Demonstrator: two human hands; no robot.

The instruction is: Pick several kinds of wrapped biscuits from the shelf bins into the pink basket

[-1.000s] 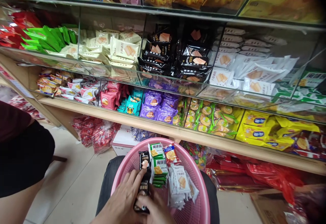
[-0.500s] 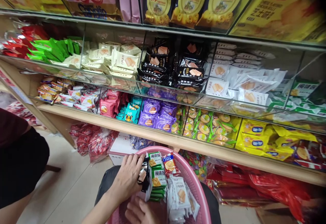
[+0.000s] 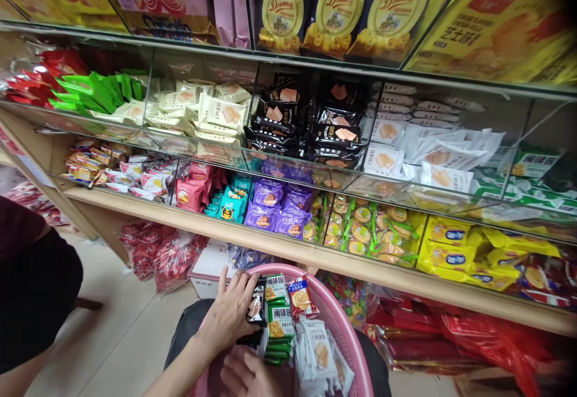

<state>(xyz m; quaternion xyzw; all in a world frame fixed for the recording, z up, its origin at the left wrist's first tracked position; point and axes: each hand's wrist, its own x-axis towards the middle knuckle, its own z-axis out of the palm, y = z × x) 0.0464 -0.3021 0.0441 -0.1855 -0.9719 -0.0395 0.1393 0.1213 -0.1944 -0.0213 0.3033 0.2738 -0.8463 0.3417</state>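
Observation:
A pink plastic basket (image 3: pixel 360 349) stands between the wearer's knees with snack packets in it. My left hand (image 3: pixel 228 313) reaches over its left side, its fingers and thumb around a black snack packet (image 3: pixel 256 305). Lower down, my right hand (image 3: pixel 250 373) is inside the basket near the front, fingers loosely apart, holding nothing visible. Beside the black packet stand green-and-white packets (image 3: pixel 280 323). A red-and-blue packet (image 3: pixel 302 295) leans at the back, and a stack of white packets (image 3: pixel 319 352) lies at the right.
Ahead is a wooden shelf (image 3: pixel 180 212) with glass dividers, holding black packets (image 3: pixel 340 133), purple packets (image 3: pixel 265 204) and yellow packets (image 3: pixel 451 252). Red bags (image 3: pixel 175 258) and a white box (image 3: pixel 207 270) sit below. Another person's leg (image 3: pixel 36 289) is at the left.
My left hand has shifted slightly, with its fingers more spread over the black packet. My right hand has barely moved. The view has tilted a little.

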